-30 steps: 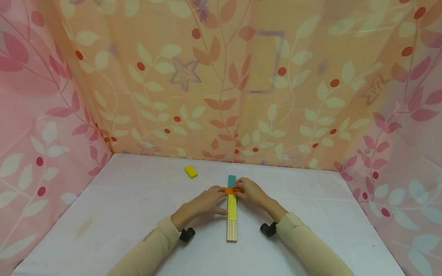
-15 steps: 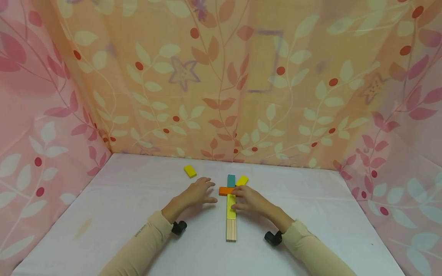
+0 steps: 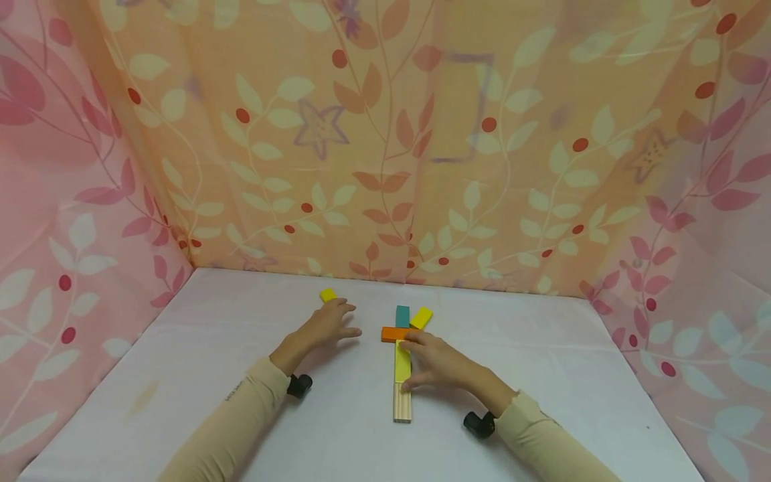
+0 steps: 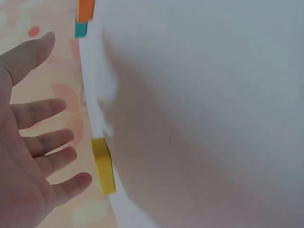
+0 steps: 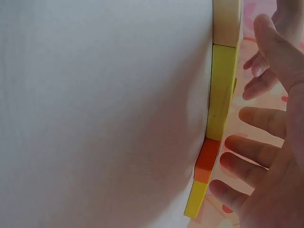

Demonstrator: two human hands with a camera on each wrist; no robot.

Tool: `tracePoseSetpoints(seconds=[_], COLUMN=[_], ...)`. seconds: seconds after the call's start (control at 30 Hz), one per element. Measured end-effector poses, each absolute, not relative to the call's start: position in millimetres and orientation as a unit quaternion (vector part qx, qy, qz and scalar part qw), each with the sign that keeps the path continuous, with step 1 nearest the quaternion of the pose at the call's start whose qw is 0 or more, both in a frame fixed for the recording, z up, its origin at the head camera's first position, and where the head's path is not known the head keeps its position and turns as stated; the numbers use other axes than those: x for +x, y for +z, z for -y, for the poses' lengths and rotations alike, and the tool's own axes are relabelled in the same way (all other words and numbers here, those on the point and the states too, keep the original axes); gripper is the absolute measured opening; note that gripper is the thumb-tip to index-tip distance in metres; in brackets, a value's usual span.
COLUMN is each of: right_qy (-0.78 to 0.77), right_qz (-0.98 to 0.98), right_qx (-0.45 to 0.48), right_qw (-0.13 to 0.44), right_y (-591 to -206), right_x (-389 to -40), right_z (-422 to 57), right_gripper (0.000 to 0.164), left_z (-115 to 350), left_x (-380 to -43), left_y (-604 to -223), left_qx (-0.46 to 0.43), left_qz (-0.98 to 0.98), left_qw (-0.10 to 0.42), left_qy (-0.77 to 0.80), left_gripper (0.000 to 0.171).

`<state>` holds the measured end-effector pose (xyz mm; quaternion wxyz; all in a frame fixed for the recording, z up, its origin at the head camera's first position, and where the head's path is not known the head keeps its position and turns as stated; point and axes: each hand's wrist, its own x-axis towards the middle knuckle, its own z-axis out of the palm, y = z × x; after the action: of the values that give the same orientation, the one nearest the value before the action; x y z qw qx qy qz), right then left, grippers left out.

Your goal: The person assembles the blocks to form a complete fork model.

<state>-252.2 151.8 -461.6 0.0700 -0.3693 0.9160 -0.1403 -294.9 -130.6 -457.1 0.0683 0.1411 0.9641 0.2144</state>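
Observation:
My left hand (image 3: 322, 327) hovers with spread, relaxed fingers over the table, close to a yellow block (image 3: 328, 294) that it partly covers. In the left wrist view that yellow block (image 4: 103, 166) shows beyond the fingertips, with nothing in the hand. My right hand (image 3: 442, 360) is over a column of wooden blocks, fingers loosely extended and holding nothing. The column has a plain wood block (image 3: 402, 405) nearest me, then a light yellow block (image 3: 402, 361), an orange block (image 3: 393, 334) set crosswise, and a teal block (image 3: 402, 316) at the far end.
Another yellow block (image 3: 422, 317) lies slanted beside the teal one, near the orange block's right end. The white tabletop (image 3: 199, 348) runs back to a floral curtain (image 3: 385, 167), with pink curtain sides at left and right.
My left hand has left the orange block and moved left toward the far yellow block. My right hand has let go of the orange block and drawn back slightly toward me.

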Motion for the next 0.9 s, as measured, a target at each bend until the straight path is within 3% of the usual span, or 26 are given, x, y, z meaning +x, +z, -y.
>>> tracePoseSetpoints(seconds=[0.57, 0.9], right_qy=[-0.107, -0.105], right_qz=[-0.92, -0.926], right_qx=[-0.37, -0.348], right_qw=[0.076, 0.101], right_y=[-459.6, -461.9], right_x=[-243.8, -245.6], right_z=[-150.0, -149.0], right_gripper=[0.093, 0.093], left_z=[173.1, 187.6], left_x=[-327.1, -338.8], left_y=[-457.9, -459.2], left_qx=[0.104, 0.08], left_qz=[-0.956, -0.952], left_qw=[0.032, 0.037], left_qy=[0.271, 0.294], left_gripper=[0.063, 0.061])
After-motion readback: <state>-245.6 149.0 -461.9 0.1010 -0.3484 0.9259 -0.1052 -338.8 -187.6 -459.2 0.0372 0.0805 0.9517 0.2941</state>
